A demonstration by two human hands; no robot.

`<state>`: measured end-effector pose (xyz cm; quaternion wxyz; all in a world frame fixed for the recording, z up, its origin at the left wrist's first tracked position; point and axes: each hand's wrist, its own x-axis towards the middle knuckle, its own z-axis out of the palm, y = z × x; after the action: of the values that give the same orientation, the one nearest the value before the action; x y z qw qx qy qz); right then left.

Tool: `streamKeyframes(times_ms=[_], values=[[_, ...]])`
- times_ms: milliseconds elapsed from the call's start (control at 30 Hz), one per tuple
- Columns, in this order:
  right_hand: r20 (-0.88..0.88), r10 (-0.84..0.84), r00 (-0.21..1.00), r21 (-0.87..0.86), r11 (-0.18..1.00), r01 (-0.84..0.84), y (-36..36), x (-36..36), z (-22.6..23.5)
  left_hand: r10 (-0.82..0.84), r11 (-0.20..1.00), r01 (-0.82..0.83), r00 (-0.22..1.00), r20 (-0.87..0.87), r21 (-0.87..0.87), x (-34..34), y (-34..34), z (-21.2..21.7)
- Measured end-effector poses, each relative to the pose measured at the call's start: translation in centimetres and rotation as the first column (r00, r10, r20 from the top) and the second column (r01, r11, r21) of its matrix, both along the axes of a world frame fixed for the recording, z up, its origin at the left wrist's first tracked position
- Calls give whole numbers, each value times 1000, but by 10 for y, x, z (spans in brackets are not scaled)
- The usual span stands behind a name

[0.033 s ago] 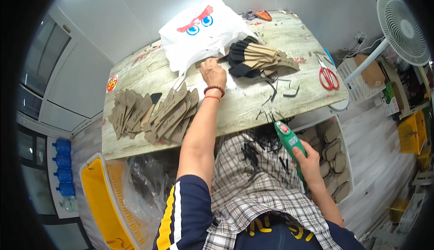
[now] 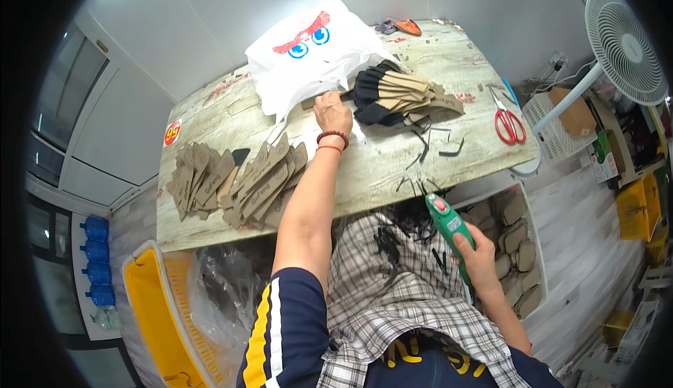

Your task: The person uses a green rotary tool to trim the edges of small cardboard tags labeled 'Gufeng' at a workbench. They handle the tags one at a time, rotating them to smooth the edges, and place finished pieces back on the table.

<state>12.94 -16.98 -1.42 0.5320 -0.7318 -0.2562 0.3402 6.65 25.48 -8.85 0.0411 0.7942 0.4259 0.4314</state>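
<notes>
My left hand reaches over the table, its fingers closed on a tan strip with a black end, mostly hidden by the hand. Just to its right lies a fanned bundle of tan pieces with black ends. At the table's front edge, my right hand grips a green handheld power tool with a pinkish-red button. The tool points up toward the table; its tip is hard to make out. Black offcuts lie between the hands, and more rest on my checked apron.
Two piles of flat tan pieces lie at the table's left. A white plastic bag stands at the back, and red-handled scissors at the right. Below are a yellow basket and a bin of tan pieces. A white fan stands right.
</notes>
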Motion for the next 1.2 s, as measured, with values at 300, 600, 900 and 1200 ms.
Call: streamKeyframes(times_ms=[300,600,900,1200], values=[[-34,-4,999,-34,999,3,12,5,-16,98,968,-145,969,-226,-205,16,23,16],[76,5,997,93,996,-12,42,-7,2,137,776,455,554,821,-437,-19,-80,38],[114,-27,993,130,991,12,18,-21,11,422,395,811,258,869,-432,-42,-222,65],[112,-43,993,168,985,23,-9,-19,7,399,326,830,312,862,-452,-34,-257,65]])
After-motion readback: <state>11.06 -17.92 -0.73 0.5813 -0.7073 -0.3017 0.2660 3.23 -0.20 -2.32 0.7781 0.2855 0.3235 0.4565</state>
